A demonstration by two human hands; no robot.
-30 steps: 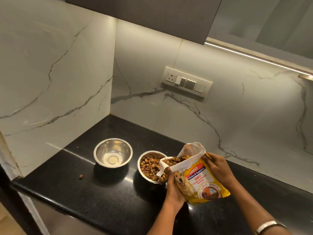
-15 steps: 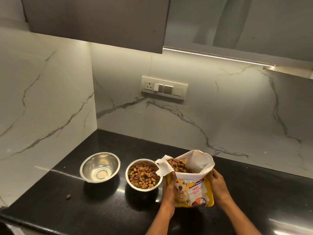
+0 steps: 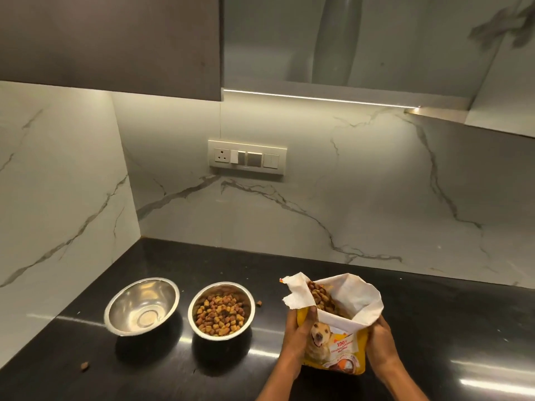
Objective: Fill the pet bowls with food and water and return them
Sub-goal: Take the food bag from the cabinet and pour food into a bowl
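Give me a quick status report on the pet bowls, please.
Left hand and right hand both gripping open kibble bag. Right bowl filled; left bowl empty. Stray kibble on counter.

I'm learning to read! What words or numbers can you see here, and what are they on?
"100%": on the yellow food bag, under the dog picture.
Smaller lines below it on the bag: too blurred to read.
Switch plate on the wall: no writing that can be read.
Both bowls, the empty bowl and the food bowl: no writing.
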